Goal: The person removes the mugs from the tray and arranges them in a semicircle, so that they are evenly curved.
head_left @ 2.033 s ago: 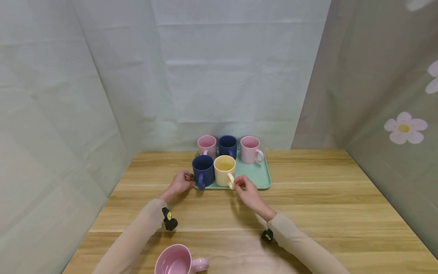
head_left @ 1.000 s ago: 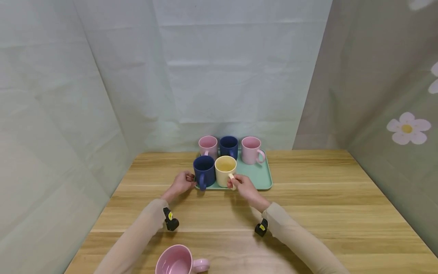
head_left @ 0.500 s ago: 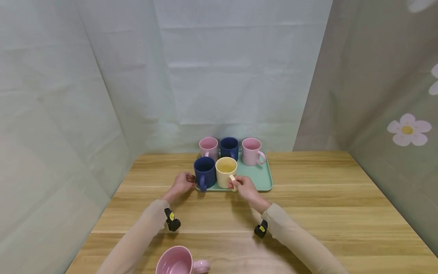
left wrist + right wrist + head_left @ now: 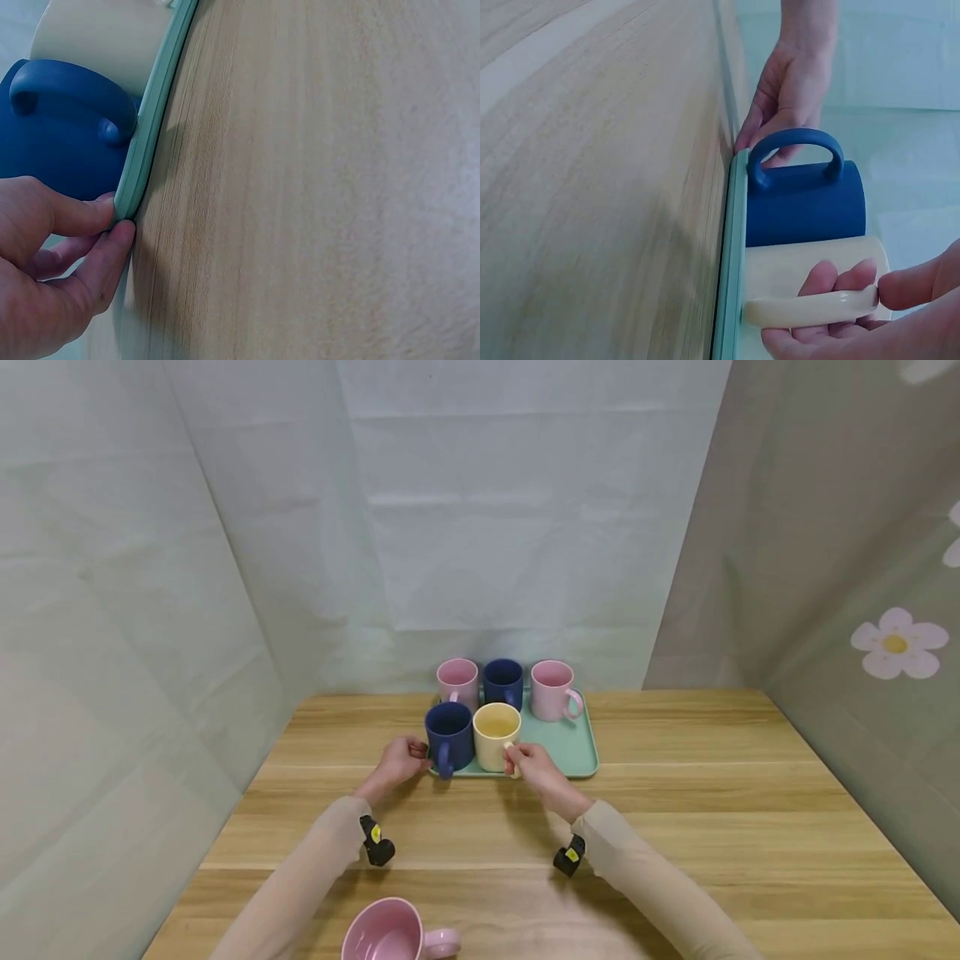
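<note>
In the head view a pale yellow mug [image 4: 489,753] stands upright at the front of the mint green tray [image 4: 561,745]. My right hand [image 4: 538,770] grips its handle; in the right wrist view, fingers pass through the handle [image 4: 817,309] and the thumb lies on its end. Left of the yellow mug is a dark blue mug [image 4: 461,742], its handle facing me. At the tray's front left corner is my left hand [image 4: 401,760]. The left wrist view shows thumb and fingers pinching the tray rim [image 4: 142,154], close beside the blue mug [image 4: 64,154].
Behind, on the tray, stand a pink mug [image 4: 467,692], another blue mug [image 4: 496,695] and a second pink mug [image 4: 547,703]. A further pink mug [image 4: 382,935] sits on the wooden table [image 4: 712,835] near me. Pale cloth [image 4: 487,527] hangs behind the table.
My right hand has moved slightly left from beside the yellow mug's handle and taken hold of it. My left hand stays at the tray corner, and the mugs stand as before.
</note>
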Demonstrator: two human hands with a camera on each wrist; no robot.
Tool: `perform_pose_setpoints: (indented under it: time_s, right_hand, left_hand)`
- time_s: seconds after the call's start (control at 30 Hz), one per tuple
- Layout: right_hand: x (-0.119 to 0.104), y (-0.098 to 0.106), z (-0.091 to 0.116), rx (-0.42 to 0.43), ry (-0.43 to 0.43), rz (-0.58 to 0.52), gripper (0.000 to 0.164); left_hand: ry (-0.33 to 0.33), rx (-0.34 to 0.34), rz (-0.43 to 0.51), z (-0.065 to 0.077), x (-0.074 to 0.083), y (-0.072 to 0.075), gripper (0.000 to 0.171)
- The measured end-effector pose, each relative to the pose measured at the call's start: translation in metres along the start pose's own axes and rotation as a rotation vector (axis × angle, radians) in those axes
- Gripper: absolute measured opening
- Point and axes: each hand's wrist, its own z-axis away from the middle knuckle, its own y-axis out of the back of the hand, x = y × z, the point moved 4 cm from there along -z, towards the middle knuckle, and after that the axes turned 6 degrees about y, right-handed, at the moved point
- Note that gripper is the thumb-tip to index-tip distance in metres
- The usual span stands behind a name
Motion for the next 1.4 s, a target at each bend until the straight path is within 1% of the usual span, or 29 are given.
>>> perform_pose_setpoints:
  time_s: [0.1,0.17,0.2,0.23,0.47,0.53,0.73,0.8,0.97,1.07,1.2,1.4]
  right_hand:
    - [0.001,0.0,-0.001,0.001,-0.017,-0.003,0.029]
    - [0.003,-0.001,-0.001,0.01,-0.024,-0.012,0.028]
    - [0.003,0.0,-0.001,0.019,-0.021,-0.013,0.027]
    - [0.004,0.0,-0.001,0.03,-0.017,-0.011,0.027]
    - [0.007,0.004,0.0,0.096,0.014,-0.009,0.026]
    - [0.008,0.005,0.001,0.105,0.012,-0.034,0.025]
    - [0.009,0.008,0.002,0.129,-0.024,-0.148,0.022]
    - [0.009,0.009,0.002,0.135,-0.026,-0.169,0.022]
    - [0.007,0.011,0.003,0.152,-0.026,-0.176,0.023]
    - [0.004,0.013,0.005,0.154,-0.024,-0.177,0.024]
    - [-0.001,0.016,0.008,0.138,-0.016,-0.187,0.027]
    - [-0.002,0.02,0.009,0.114,0.017,-0.212,0.025]
  left_hand:
    - [-0.008,-0.001,-0.006,0.001,0.0,0.0,0.026]
    - [0.0,0.006,-0.004,0.001,0.0,0.0,0.026]
    - [0.005,0.011,-0.002,0.001,-0.001,-0.001,0.026]
    - [0.026,0.013,-0.004,0.0,-0.001,-0.001,0.027]
    - [0.047,0.019,-0.029,0.001,-0.001,-0.002,0.028]
    - [0.053,0.018,-0.028,0.001,-0.001,-0.002,0.028]
    - [0.034,0.026,-0.037,0.002,0.0,-0.003,0.027]
    - [0.027,0.027,-0.035,0.002,0.0,-0.004,0.027]
    - [0.02,0.025,-0.029,0.001,0.0,-0.004,0.027]
    - [0.03,0.021,-0.029,0.002,-0.001,-0.004,0.027]
    - [0.041,0.018,-0.031,0.003,-0.001,-0.003,0.028]
    - [0.034,0.025,-0.033,0.0,-0.001,-0.002,0.028]
